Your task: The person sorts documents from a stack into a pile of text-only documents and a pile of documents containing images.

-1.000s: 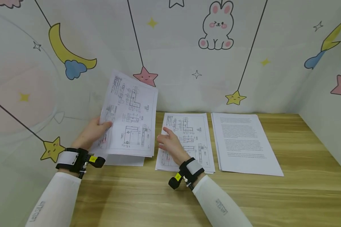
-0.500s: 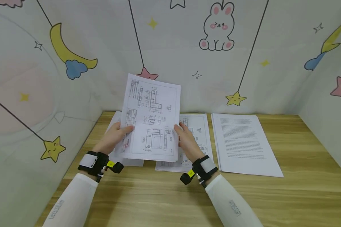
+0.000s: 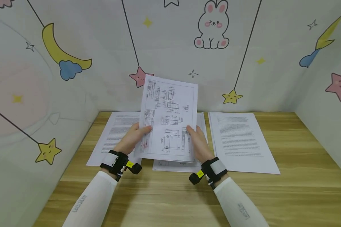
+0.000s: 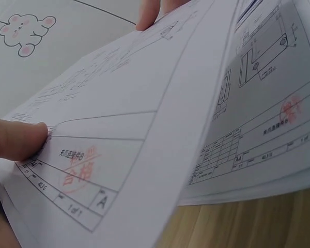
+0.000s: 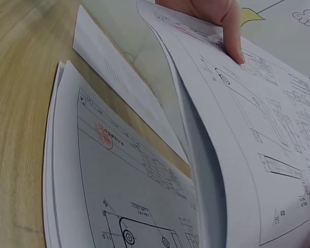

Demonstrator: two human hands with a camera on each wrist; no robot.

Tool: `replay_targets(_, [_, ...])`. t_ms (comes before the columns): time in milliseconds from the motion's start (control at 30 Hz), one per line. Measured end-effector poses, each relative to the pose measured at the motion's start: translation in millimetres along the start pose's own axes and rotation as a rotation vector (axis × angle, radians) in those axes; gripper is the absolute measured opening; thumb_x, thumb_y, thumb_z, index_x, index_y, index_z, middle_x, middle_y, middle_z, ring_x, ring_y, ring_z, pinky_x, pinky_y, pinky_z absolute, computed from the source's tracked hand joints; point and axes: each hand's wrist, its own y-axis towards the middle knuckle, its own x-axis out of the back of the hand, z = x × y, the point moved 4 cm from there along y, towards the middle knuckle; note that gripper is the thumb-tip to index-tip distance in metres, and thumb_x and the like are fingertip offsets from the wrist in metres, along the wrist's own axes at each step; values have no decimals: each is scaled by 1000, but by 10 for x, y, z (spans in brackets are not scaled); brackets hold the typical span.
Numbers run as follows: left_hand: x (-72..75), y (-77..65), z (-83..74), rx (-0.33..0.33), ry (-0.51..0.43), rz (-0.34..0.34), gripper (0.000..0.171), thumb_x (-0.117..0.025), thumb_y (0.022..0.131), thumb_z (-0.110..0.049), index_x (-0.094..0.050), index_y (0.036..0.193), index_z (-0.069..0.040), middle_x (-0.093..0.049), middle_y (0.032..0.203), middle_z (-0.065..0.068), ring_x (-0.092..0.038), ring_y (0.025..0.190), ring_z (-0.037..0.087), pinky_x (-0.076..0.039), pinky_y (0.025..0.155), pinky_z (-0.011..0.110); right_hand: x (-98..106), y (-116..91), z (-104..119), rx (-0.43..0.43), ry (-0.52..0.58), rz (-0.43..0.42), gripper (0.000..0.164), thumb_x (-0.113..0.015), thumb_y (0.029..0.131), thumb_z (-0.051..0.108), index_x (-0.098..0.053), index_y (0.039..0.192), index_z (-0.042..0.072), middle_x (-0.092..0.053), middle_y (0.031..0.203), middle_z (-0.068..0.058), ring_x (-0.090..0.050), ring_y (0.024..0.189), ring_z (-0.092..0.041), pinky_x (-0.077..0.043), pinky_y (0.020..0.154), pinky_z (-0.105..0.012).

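A few sheets of paper printed with technical drawings (image 3: 170,119) are held up off the table between both hands. My left hand (image 3: 133,136) grips their left edge, thumb on the front. On the right edge my right hand (image 3: 199,142) pinches the same sheets, its thumb over the drawing. In the left wrist view a red stamp marks the title block of the held sheets (image 4: 93,124). The right wrist view shows the held sheets (image 5: 237,129) bowed, with a gap between layers. Below them lies a stack of similar drawings (image 3: 173,166), mostly hidden.
Pages of printed text (image 3: 113,138) lie on the left of the wooden table (image 3: 164,201). Another stack of text pages (image 3: 241,142) lies to the right. A white cloth backdrop (image 3: 170,47) with cartoon figures rises behind the table.
The held sheets have moved right, from over the left pile to over the middle stack. My right hand has come up and taken their right edge. The left text pages are now uncovered.
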Motion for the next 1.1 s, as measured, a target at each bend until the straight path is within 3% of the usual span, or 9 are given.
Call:
replay_targets(200, [-183,65,44,-28,-37,23,36,-49,104,-28,-51,140,-21,-69,123,14,-74,97,23,-60,79,41,130,-54,0,69,-72,-29,42,-41,106,35,-38,143,16,-55,115,-4,-51,107,-17,-39,93,-32])
replay_targets(500, [-409,132,116,-15,27,36,33,-50,103,-23,-54,136,-16,-70,119,16,-75,93,23,-61,77,39,390,-146,94,125,-327,-81,55,-45,102,17,-28,153,6,-50,142,-17,-53,128,-29,-43,109,-46])
replay_targets(667, [-486,173,189,18,94,21,37,-49,101,-14,-53,137,-10,-70,119,15,-73,93,19,-58,79,31,470,-113,78,126,-491,-98,57,-46,100,14,-28,153,4,-52,142,-20,-60,119,-32,-51,98,-44])
replay_targets(1000, [-569,210,237,50,166,-42,47,-52,96,-9,-46,142,-11,-67,122,14,-69,93,21,-57,77,31,530,-60,21,109,-600,-89,59,-43,97,6,-28,154,2,-54,139,-24,-61,119,-35,-50,99,-46])
replay_targets(1100, [-579,235,262,65,194,-51,47,-52,94,-8,-46,141,-9,-67,121,15,-69,91,21,-56,75,30,531,-38,-5,124,-663,-88,57,-44,98,6,-30,153,2,-55,138,-25,-62,115,-35,-53,93,-45])
